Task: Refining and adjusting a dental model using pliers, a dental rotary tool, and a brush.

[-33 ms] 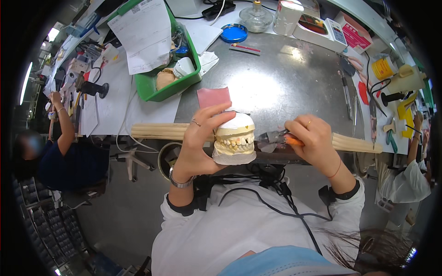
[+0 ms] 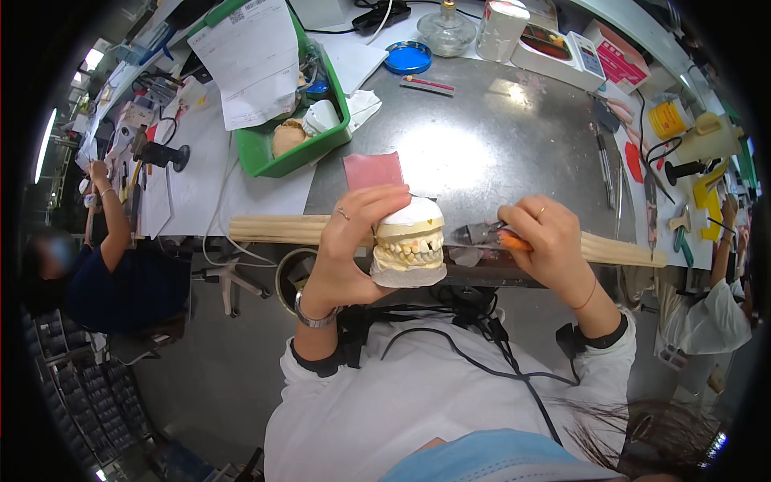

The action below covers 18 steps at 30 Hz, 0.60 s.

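A dental model (image 2: 409, 253) with upper and lower plaster jaws stands together in a bite, its top white and its base grey. My left hand (image 2: 345, 241) is closed round its left side, fingers over the white top and thumb near the base. To the right of the model, my right hand (image 2: 550, 241) grips an orange-handled tool (image 2: 512, 240). A dark, partly see-through shape (image 2: 478, 234) lies between that hand and the model; I cannot tell whether it belongs to the tool. A pink wax sheet (image 2: 373, 170) is on the bench just beyond my left fingers.
A green bin (image 2: 273, 167) with papers and plaster pieces stands at the far left. Along the back are a blue round dish (image 2: 408, 58), a glass burner (image 2: 446, 32) and a white device (image 2: 562, 60). A wooden rail (image 2: 281, 228) edges the metal bench. Another person sits left.
My right hand has shifted slightly, its fingers and the orange handle a little changed in angle. The upper fingers of my left hand lie slightly lower over the model's top.
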Tool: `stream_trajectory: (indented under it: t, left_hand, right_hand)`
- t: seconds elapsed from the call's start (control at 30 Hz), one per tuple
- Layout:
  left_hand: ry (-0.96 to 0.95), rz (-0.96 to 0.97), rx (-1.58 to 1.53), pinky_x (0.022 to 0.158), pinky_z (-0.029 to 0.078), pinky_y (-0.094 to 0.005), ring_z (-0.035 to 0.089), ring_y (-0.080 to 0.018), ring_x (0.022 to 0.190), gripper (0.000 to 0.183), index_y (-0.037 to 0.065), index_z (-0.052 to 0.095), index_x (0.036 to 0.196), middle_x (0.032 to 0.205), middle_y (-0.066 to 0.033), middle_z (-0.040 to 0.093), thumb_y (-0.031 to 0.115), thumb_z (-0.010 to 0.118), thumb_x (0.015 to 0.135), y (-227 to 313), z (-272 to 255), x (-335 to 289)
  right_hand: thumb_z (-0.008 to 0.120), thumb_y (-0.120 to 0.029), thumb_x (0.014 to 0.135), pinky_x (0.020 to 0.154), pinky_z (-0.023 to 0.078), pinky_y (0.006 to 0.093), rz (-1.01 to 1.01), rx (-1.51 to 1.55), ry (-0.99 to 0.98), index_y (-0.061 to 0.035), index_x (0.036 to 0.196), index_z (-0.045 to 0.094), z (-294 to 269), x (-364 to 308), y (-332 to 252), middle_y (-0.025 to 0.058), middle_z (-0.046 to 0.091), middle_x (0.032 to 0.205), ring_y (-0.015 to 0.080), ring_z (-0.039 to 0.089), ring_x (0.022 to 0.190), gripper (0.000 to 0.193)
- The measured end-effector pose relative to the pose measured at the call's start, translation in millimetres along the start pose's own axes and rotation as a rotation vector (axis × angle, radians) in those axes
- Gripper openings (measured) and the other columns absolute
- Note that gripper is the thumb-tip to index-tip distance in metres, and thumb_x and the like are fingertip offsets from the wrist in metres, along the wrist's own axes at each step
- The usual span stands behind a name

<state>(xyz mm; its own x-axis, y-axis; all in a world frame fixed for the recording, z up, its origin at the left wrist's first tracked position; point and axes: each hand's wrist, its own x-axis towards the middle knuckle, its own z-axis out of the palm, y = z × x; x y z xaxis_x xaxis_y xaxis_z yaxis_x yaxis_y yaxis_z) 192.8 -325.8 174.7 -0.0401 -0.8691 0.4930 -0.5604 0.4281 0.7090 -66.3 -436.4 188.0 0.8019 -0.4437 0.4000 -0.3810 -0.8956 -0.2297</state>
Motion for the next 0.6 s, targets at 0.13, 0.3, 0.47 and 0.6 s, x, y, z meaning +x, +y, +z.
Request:
stream_trajectory:
  t: [0.13, 0.3, 0.47, 0.6]
  left_hand:
    - [-0.022, 0.025, -0.004, 0.097, 0.04, -0.0391, 0.058, -0.0308, 0.111, 0.07, 0.005, 0.058, 0.12, 0.12, -0.0128, 0.061, 0.018, 0.084, 0.056, 0.5, -1.9, -1.0]
    - [-0.013, 0.023, -0.005, 0.096, 0.041, -0.0377, 0.058, -0.0276, 0.11, 0.072, 0.003, 0.055, 0.122, 0.12, -0.0125, 0.061, 0.016, 0.085, 0.058, -4.4, 1.4, -4.2]
    - [0.269, -0.121, -0.685, 0.101, 0.045, -0.0388, 0.055, -0.027, 0.118, 0.098, 0.0, 0.032, 0.138, 0.132, -0.0187, 0.049, 0.017, 0.089, 0.06, -15.9, 6.4, -20.0]
    - [0.442, -0.159, -1.04, 0.099, 0.048, -0.0438, 0.053, -0.0316, 0.119, 0.098, 0.0, 0.027, 0.139, 0.136, -0.0217, 0.044, 0.019, 0.087, 0.063, -25.0, 4.5, -26.1]
  right_hand:
    - [0.069, -0.027, 0.079, 0.058, 0.04, 0.0329, 0.024, -0.028, 0.059, -0.0109, 0.092, 0.061, -3.5, 8.0, 0.2, 0.0034, 0.052, 0.076, 0.0209, 0.052, 0.068, 0.022]
    - [0.071, -0.024, 0.079, 0.061, 0.041, 0.0335, 0.1, 0.064, 0.041, -0.0098, 0.094, 0.062, -2.5, 5.2, 1.2, 0.0054, 0.054, 0.079, 0.0228, 0.052, 0.07, 0.023]
    - [0.072, -0.022, 0.08, 0.063, 0.042, 0.0342, 0.292, 0.306, 0.024, -0.0077, 0.096, 0.062, 0.9, -4.4, -0.2, 0.0069, 0.054, 0.079, 0.025, 0.053, 0.072, 0.024]
    - [0.072, -0.026, 0.08, 0.066, 0.043, 0.0358, 0.44, 0.078, 0.051, -0.0078, 0.097, 0.063, 7.5, -12.9, 17.7, 0.0069, 0.055, 0.08, 0.0258, 0.055, 0.075, 0.027]
